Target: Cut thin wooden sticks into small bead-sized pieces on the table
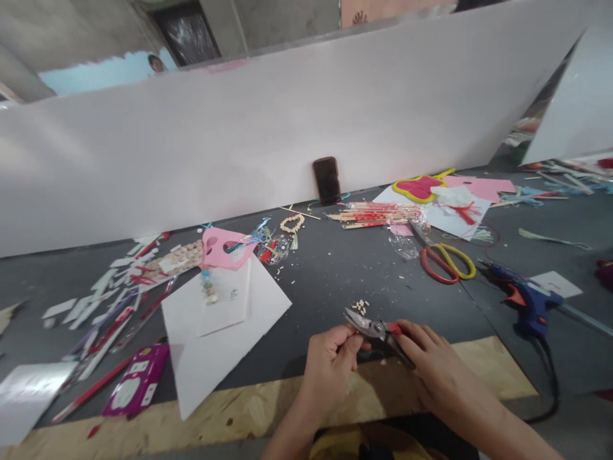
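My right hand (424, 354) is wrapped round the red handles of a pair of pruning shears (372, 326). The metal blades point left, over the fingertips of my left hand (332, 358). Those fingers are pinched together at the blades; whatever they hold is too small and covered to make out. Just beyond the blades lies a little pile of short pale cut pieces (361, 307) on the dark table (330, 268). Red-and-yellow-handled scissors (445, 262) rest further back on the right. A bundle of thin sticks with red wrapping (378, 214) lies behind them.
On the right is a blue glue gun (529, 306) with its cord. White paper (268, 313), a pink cut-out sheet (223, 248) and a purple packet (138, 380) lie on the left. A phone (327, 180) leans against the white partition (239, 140). A person's head shows beyond it.
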The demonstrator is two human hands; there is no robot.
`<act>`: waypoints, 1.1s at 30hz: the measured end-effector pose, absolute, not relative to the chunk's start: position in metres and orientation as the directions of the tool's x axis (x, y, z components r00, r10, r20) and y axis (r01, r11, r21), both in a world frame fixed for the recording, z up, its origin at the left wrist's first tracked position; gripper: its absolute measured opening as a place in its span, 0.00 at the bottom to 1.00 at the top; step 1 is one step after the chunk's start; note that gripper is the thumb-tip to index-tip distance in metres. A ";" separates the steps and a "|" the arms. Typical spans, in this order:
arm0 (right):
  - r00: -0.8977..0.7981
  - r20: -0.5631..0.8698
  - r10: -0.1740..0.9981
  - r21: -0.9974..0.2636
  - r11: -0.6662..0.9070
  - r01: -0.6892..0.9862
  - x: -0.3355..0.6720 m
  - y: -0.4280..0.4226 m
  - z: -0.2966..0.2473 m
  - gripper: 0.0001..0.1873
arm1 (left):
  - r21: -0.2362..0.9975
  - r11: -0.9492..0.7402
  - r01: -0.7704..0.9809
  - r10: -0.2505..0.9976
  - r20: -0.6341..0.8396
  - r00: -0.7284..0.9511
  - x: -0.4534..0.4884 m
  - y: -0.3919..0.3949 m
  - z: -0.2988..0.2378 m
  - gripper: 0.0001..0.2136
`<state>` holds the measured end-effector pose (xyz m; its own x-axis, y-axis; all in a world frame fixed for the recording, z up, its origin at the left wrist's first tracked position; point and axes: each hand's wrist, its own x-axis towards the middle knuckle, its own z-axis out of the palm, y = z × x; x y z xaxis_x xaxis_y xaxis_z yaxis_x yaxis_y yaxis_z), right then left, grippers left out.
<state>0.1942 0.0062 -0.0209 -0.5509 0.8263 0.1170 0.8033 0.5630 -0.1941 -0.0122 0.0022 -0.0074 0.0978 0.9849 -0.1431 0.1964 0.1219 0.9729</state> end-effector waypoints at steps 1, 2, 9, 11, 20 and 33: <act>-0.551 0.104 0.828 -0.206 0.560 0.803 0.194 0.006 -0.020 0.32 | 0.974 0.118 0.194 0.986 -0.138 0.096 -0.012 0.002 -0.008 0.17; -0.552 0.089 0.829 -0.218 0.557 0.801 0.193 0.006 -0.020 0.32 | 0.976 0.116 0.187 0.986 -0.136 0.098 -0.012 0.002 -0.008 0.17; -0.565 0.027 0.825 -0.293 0.547 0.784 0.194 0.007 -0.012 0.32 | 0.983 0.120 0.142 0.984 -0.137 0.113 -0.013 0.003 -0.009 0.17; -0.570 0.038 0.820 -0.318 0.551 0.772 0.195 0.007 -0.010 0.32 | 0.986 0.109 0.126 0.985 -0.125 0.121 -0.013 0.004 -0.011 0.17; -0.625 0.078 0.777 -0.346 0.609 0.714 0.197 0.009 0.002 0.28 | 0.990 0.087 0.112 0.986 -0.102 0.135 -0.014 0.004 -0.012 0.16; -0.523 0.117 0.844 -0.092 0.534 0.841 0.194 0.012 -0.008 0.26 | 0.967 0.252 -0.034 0.959 -0.245 0.144 -0.007 0.007 -0.008 0.19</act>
